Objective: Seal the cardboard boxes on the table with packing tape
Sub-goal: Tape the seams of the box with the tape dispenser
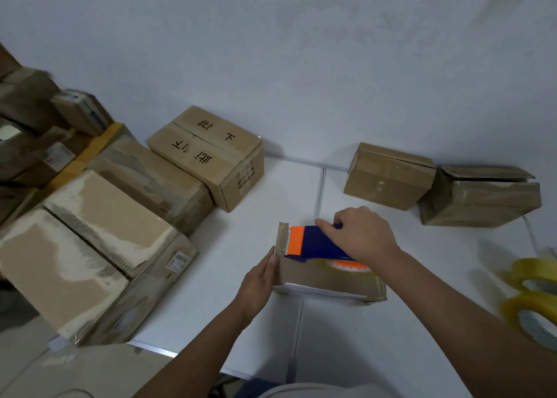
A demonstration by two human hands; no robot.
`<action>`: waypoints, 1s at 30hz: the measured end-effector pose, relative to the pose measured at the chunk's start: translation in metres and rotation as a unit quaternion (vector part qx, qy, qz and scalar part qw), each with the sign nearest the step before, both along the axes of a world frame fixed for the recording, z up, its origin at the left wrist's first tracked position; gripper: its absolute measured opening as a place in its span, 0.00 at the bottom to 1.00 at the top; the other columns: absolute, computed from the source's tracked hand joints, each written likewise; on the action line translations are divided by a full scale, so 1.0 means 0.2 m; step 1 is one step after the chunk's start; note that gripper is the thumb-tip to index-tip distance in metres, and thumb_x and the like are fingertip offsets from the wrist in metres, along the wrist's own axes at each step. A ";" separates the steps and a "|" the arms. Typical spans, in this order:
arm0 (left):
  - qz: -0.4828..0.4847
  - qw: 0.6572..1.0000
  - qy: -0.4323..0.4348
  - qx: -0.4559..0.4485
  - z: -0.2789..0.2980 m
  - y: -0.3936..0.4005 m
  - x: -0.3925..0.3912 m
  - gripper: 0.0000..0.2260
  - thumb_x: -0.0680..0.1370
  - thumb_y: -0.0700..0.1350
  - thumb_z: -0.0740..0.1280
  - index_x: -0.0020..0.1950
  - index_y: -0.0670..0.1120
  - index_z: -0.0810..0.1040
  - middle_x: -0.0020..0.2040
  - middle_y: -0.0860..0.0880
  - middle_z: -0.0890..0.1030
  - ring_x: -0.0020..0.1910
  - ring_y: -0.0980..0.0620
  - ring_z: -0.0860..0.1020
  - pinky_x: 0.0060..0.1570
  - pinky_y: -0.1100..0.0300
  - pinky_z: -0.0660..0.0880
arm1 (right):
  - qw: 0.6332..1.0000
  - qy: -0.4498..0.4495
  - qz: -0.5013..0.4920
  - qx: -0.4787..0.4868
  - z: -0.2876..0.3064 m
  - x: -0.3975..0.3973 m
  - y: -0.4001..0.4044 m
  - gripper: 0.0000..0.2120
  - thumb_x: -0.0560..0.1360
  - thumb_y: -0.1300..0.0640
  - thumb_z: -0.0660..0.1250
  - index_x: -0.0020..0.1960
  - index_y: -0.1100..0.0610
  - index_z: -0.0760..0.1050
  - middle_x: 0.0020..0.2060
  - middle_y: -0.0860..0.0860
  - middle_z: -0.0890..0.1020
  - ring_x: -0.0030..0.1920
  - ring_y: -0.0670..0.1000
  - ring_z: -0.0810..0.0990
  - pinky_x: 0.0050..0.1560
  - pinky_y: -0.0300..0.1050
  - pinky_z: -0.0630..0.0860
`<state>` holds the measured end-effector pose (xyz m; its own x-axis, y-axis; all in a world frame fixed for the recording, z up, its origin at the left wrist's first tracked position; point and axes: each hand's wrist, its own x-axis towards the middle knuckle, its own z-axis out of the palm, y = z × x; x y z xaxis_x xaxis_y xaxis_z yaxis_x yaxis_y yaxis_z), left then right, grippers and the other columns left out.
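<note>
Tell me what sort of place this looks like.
Probably a small packing or shipping area. Cardboard boxes sit on a white table against a bare wall, spare tape rolls lie at the right edge, and the right hand holds a tape dispenser.

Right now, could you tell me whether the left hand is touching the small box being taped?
Touching. The head view shows the left hand pressed flat against the left end of the small box, with no gap, while the right hand holds the tape dispenser on top.

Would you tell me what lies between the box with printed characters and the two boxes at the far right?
In the head view, only bare white table separates the printed box from the two right-hand boxes.
</note>
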<state>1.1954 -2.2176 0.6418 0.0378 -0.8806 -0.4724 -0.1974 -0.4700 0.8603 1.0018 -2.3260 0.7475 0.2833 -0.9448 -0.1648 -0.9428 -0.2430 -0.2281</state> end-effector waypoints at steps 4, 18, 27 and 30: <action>-0.126 0.989 -0.074 -0.002 0.06 -0.01 0.03 0.30 0.80 0.65 0.49 0.81 0.58 0.48 0.78 0.55 0.62 0.75 0.53 0.64 0.70 0.61 0.63 | 1.000 0.004 0.006 0.004 0.01 0.00 0.00 0.26 0.79 0.36 0.54 0.43 0.55 0.80 0.32 0.47 0.76 0.34 0.47 0.76 0.29 0.38 0.63; -0.376 0.808 -0.390 -0.230 0.06 -0.28 0.15 0.51 0.68 0.74 0.67 0.81 0.53 0.47 0.81 0.50 0.48 0.80 0.54 0.43 0.76 0.51 0.35 | 0.968 -0.070 0.077 0.229 0.09 -0.10 -0.10 0.23 0.77 0.32 0.57 0.48 0.50 0.78 0.39 0.45 0.80 0.41 0.45 0.80 0.39 0.37 0.71; -0.376 0.797 -0.422 -0.213 0.06 -0.28 0.17 0.57 0.64 0.77 0.65 0.81 0.49 0.45 0.80 0.52 0.49 0.79 0.57 0.46 0.77 0.52 0.35 | 0.975 -0.063 0.040 0.209 0.10 -0.32 -0.10 0.31 0.71 0.29 0.63 0.44 0.58 0.82 0.38 0.53 0.83 0.40 0.52 0.82 0.36 0.40 0.71; -0.376 0.793 -0.425 -0.221 0.04 -0.30 0.16 0.57 0.63 0.77 0.66 0.81 0.48 0.48 0.80 0.51 0.52 0.79 0.56 0.48 0.76 0.54 0.34 | 0.976 -0.047 -0.002 0.211 0.10 -0.51 -0.12 0.33 0.69 0.28 0.64 0.44 0.60 0.82 0.39 0.56 0.84 0.42 0.54 0.83 0.37 0.41 0.71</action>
<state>1.2279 -2.2767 0.6504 -0.4365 -0.8778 -0.1970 -0.8763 0.3653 0.3141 0.8992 -2.3493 0.7672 0.3124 -0.7996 -0.5129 -0.9137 -0.1053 -0.3925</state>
